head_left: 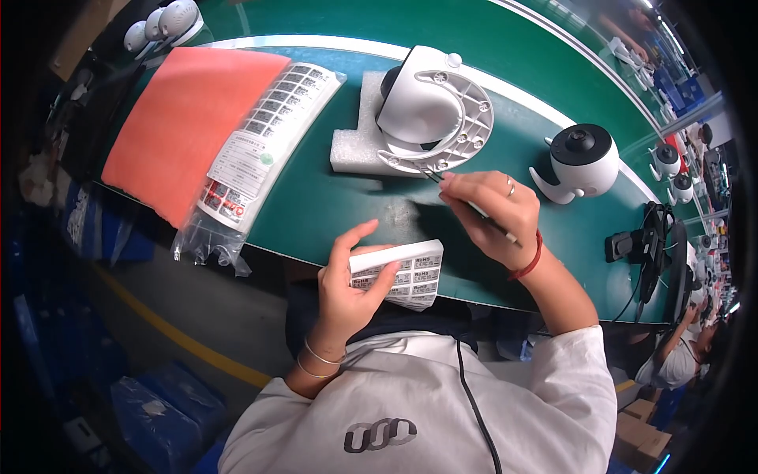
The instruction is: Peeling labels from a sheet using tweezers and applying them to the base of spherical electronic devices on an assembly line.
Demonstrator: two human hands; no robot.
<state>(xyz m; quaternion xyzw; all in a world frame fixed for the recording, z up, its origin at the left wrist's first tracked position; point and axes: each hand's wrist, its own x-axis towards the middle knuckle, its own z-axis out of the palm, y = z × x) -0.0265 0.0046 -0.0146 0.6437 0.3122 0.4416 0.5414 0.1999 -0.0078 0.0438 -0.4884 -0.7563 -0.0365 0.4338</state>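
My left hand pinched the thin, floppy label sheet by its edge over the worktop's near edge, while my right hand gripped slim tweezers closed-fingered against the light, rigid white camera housing.

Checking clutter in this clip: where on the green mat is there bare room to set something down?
Bare green mat lies between the bagged label sheets and the foam block. It is crowded around the tilted white camera, where the right hand holds tweezers.
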